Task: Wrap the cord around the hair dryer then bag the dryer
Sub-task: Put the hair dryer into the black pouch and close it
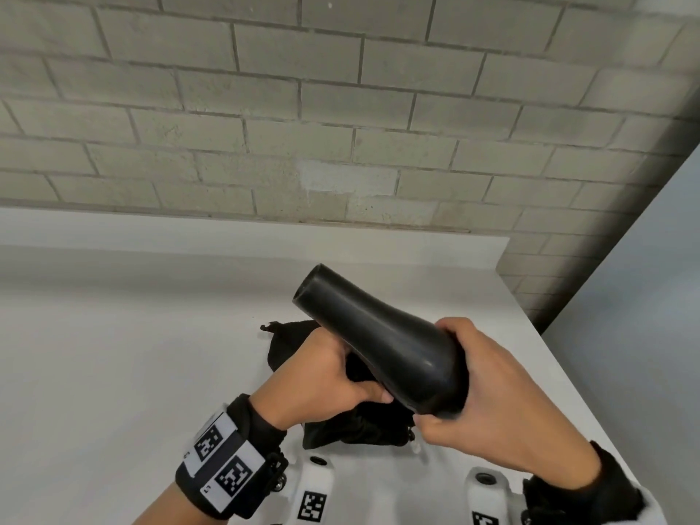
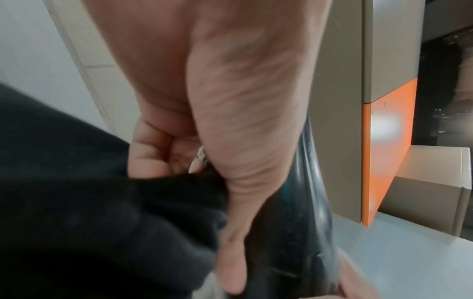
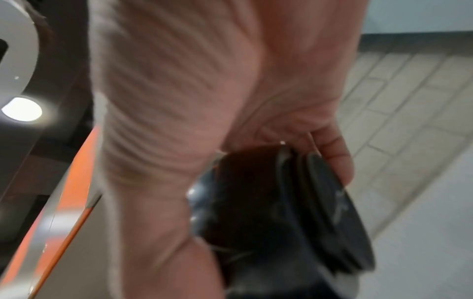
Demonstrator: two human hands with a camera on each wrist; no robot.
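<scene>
A black hair dryer (image 1: 382,342) is held in the air over the white table, its nozzle pointing up and to the far left. My right hand (image 1: 481,392) grips its wide rear end (image 3: 294,212), fingers curled round the back. My left hand (image 1: 329,377) pinches the edge of a black cloth bag (image 1: 352,422) beneath the dryer; in the left wrist view the bag's fabric (image 2: 102,202) is bunched between thumb and fingers next to the dryer body (image 2: 289,222). The dryer's handle and the cord are hidden behind the hands and the bag.
The white table (image 1: 113,354) stretches left and ahead, ending at a grey brick wall (image 1: 303,108). Its right edge (image 1: 560,373) drops to the floor. White marked mounts (image 1: 314,490) sit at the near edge. An orange-and-grey cabinet (image 2: 384,141) stands nearby.
</scene>
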